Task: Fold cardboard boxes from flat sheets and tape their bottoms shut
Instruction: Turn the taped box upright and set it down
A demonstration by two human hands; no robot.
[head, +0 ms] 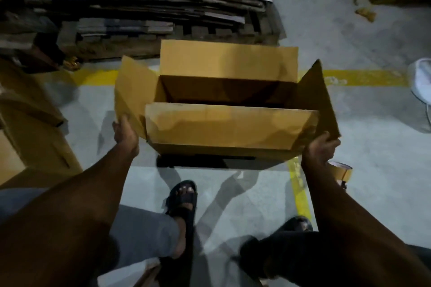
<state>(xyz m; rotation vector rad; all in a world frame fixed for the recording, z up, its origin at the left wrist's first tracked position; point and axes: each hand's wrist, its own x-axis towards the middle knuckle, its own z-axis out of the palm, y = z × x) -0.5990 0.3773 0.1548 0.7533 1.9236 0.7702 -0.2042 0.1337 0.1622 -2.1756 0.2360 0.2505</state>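
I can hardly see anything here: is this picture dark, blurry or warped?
Head view: dim, the box the brightest thing; several overlapping shadows fan across the floor below it, hinting at more than one lamp; the stack behind is blur-smeared; the wide lens swells the forearms at the bottom.

Brown cardboard box (pixel 229 128), upright, flaps open

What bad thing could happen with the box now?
1. The left hand and right hand grip the box only by its side flaps. A flap might bend or tear, and the box could drop.
2. The sandals below are open at the toes, so a dropped box might hurt them.
3. The tape roll sits low beside the right hand, near the feet. Someone might trip on it.
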